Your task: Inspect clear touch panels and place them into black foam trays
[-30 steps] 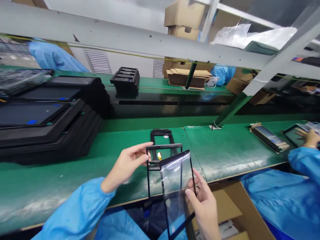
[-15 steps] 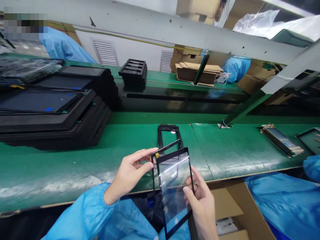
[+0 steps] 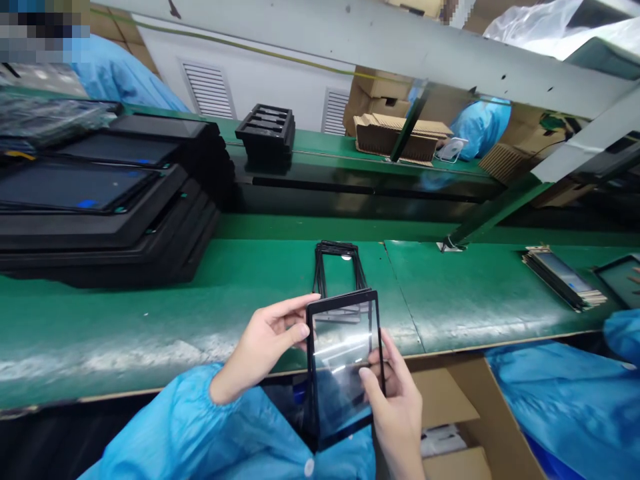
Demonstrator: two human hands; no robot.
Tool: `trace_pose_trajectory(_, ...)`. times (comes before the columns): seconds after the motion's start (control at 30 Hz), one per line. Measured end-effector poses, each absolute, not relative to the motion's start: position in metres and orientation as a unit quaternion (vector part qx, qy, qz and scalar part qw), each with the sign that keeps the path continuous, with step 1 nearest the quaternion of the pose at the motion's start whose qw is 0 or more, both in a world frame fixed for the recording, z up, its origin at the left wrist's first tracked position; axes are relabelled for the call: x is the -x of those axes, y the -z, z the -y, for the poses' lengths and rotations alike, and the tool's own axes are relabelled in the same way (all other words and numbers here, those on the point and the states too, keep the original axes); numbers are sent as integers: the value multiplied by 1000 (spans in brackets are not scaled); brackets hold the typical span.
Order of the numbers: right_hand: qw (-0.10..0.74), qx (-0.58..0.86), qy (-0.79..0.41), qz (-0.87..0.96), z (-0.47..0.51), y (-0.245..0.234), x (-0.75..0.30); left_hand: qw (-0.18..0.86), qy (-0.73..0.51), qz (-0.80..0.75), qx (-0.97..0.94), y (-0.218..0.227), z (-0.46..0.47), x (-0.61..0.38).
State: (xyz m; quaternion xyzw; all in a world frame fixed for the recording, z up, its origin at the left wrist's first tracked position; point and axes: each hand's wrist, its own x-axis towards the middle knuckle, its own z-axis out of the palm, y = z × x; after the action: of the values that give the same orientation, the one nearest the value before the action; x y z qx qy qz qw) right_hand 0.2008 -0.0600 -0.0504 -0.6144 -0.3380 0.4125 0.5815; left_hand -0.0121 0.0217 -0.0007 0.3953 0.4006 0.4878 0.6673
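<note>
Left hand pinches a black frame near the glass panel's upper left corner; right hand grips the glass panel by its right edge, thumb on front. Frame sits right behind the glass panel, mostly overlapped; can't tell if seated. Frame stack lies on the surface just beyond the glass panel, black trays well left of it. Looks like the aligning step. Next move probably calls for squaring corners, then even pressure.
</note>
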Motion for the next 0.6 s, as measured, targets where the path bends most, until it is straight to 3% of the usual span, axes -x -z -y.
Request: trace_pose_trajectory(0.6, 548, 625, -406, 379, 62, 62, -206, 689, -475, -407, -366, 16, -23, 9)
